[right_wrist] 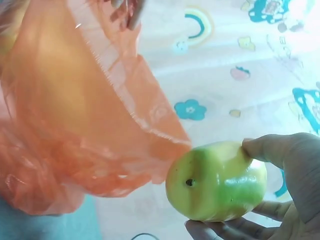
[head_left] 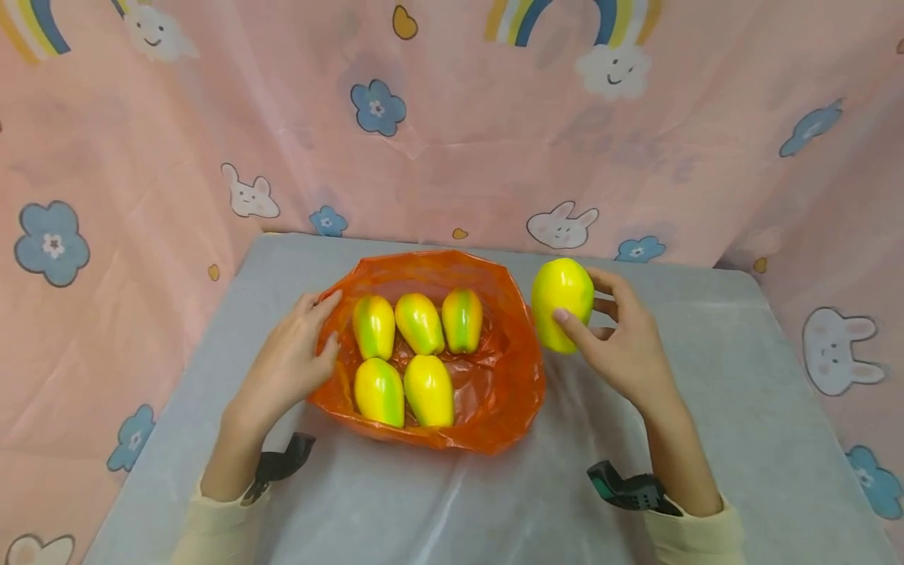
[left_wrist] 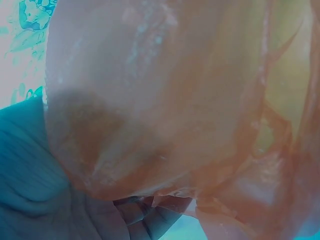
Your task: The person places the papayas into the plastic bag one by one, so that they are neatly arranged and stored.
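A translucent orange plastic bag (head_left: 487, 424) lies with its mouth wide and several yellow-green papayas (head_left: 428, 391) inside, in two rows. At its left side my left hand (head_left: 286, 357) holds the rim, fingertips and thumb reaching over the edge. In the left wrist view the bag's film (left_wrist: 150, 125) fills most of the picture, and part of the fingers is hidden behind it. Just right of the bag, my right hand (head_left: 628, 337) grips another papaya (head_left: 561, 302) between thumb and fingers. The right wrist view shows the dark stem spot on this papaya (right_wrist: 215, 182).
Under everything is a table with a grey cover (head_left: 713, 392). Behind it and at both sides hangs a pink cloth (head_left: 452, 180) printed with rabbits, flowers and rainbows. A black wrist-worn device (head_left: 625, 488) sits on each forearm.
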The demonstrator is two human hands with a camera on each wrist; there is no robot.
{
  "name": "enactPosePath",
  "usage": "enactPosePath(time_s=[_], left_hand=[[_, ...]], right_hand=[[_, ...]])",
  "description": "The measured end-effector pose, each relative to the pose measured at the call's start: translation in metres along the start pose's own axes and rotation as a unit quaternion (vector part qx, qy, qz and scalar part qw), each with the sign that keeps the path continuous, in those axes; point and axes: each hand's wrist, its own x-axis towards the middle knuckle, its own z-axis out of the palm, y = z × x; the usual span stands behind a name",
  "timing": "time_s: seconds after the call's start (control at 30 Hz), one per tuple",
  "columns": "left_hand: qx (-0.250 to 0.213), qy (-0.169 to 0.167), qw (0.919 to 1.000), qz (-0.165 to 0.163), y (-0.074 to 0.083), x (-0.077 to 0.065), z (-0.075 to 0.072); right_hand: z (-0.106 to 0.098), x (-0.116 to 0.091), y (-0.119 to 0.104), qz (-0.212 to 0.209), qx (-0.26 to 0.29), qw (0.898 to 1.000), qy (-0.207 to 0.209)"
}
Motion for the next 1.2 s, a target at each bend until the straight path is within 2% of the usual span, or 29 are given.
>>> enactPosePath(time_s=[0.23, 0.53, 0.83, 0.97, 1.2], left_hand=[[0.000, -0.002, 1.0000, 0.000, 0.000, 0.002, 0.002], [-0.009, 0.018, 0.9996, 0.019, 0.001, 0.003, 0.003], [-0.009, 0.011, 0.9998, 0.017, 0.001, 0.002, 0.004], [-0.010, 0.006, 0.9998, 0.016, 0.001, 0.002, 0.005], [-0.007, 0.004, 0.9999, 0.013, 0.002, 0.001, 0.004]], right_hand=[[-0.003, 0.000, -0.016, -0.022, 0.001, 1.000, -0.010], [0.003, 0.001, -0.051, -0.038, 0.033, 0.997, -0.053], [0.034, 0.015, -0.078, -0.029, 0.034, 0.991, -0.126], [0.051, 0.019, -0.077, -0.019, 0.022, 0.986, -0.162], [0.077, 0.016, -0.066, 0.017, -0.035, 0.976, -0.213]])
